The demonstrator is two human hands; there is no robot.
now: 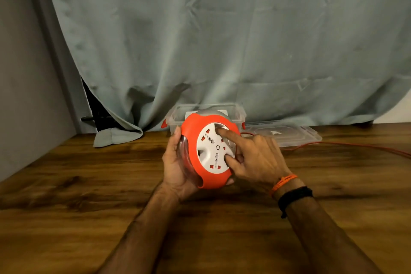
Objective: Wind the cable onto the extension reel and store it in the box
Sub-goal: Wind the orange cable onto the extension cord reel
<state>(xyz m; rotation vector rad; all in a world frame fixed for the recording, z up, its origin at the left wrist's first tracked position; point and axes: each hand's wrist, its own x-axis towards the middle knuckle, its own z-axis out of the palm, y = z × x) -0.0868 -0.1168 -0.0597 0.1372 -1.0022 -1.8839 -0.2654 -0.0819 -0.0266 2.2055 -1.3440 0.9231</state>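
At twelve o'clock the clear plastic box with red latches (175, 119) stands open against the grey curtain (222, 35); its contents are hidden behind the round orange-and-white extension reel (208, 153). My left hand (175, 167) grips the reel's rim; my right hand (255, 158) presses two fingers into its white face. The clear lid (287, 134) lies at two o'clock, the thin red cable (364, 145) trailing rightward over open wooden worktop (77, 207).

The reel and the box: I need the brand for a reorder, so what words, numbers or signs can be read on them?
None can be read.
Extension reel: no lettering shows on its white face; only socket holes, red shutters and a small ring near the centre.
Clear box: a white patch inside, too blurred to read.
Lid: a small white mark, too small to read.
Orange wristband: no legible print.
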